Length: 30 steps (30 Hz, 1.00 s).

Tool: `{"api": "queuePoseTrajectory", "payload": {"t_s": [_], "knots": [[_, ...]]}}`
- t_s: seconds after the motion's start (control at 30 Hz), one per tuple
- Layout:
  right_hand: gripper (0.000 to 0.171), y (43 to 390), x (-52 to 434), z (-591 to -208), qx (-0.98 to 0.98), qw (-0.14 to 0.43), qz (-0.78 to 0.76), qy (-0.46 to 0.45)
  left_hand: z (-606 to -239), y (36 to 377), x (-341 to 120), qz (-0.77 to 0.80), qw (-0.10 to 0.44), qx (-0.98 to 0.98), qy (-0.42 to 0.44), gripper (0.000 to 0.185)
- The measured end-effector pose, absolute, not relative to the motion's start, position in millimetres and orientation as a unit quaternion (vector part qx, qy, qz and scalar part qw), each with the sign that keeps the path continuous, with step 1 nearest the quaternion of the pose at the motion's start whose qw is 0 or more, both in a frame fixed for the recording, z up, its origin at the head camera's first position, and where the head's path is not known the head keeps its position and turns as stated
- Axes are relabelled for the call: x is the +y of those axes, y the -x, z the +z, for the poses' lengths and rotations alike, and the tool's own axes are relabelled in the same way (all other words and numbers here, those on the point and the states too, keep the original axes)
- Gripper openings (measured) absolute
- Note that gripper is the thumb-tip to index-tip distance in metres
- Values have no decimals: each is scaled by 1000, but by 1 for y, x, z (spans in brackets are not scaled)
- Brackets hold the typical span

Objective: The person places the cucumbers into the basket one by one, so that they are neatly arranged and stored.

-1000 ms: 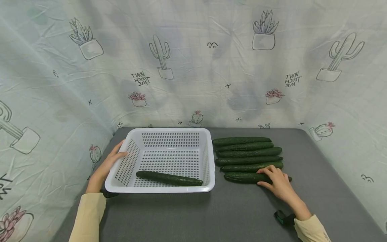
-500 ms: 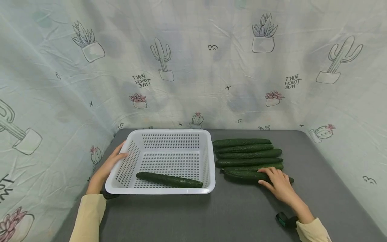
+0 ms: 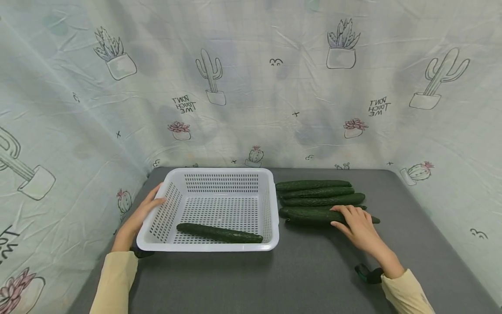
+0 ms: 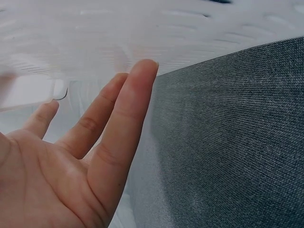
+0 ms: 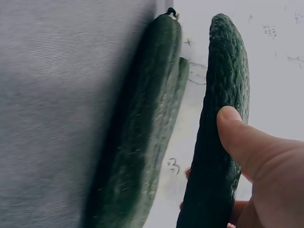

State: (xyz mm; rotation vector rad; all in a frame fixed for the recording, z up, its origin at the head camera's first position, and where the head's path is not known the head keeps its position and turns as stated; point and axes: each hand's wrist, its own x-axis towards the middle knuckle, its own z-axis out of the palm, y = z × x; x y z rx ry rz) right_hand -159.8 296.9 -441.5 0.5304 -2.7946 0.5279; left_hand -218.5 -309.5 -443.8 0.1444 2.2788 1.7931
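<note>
In the head view my left hand [image 3: 142,213] grips the left rim of a white plastic basket [image 3: 208,247], its thumb laid over the edge. The left wrist view has its fingers fairly straight along the basket's outer side. One cucumber [image 3: 219,233] lies inside, near the front wall. To the right, my right hand [image 3: 358,229] holds a dark green cucumber [image 3: 311,215] near its right end, above the nearest of the others. In the right wrist view the thumb presses along this bumpy cucumber [image 5: 225,71], lifted apart from another cucumber [image 5: 137,128].
Several cucumbers [image 3: 323,200] lie side by side in a row just right of the basket. The grey tabletop [image 3: 310,279] runs along the front. A patterned curtain [image 3: 251,87] hangs behind and at both sides.
The right hand has raised the front cucumber off the table and shifted it away from the person, over the row. The left hand and basket stay in place.
</note>
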Motion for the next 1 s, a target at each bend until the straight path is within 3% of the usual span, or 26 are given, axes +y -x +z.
{"api": "queuePoseTrajectory", "payload": {"t_s": [0.7, 1.0], "knots": [[42, 180, 272, -422, -962, 119, 163, -184, -444, 220, -308, 593, 104, 797, -45, 67], [48, 184, 260, -418, -966, 156, 138, -154, -445, 219, -309, 612, 123, 780, -43, 66]]}}
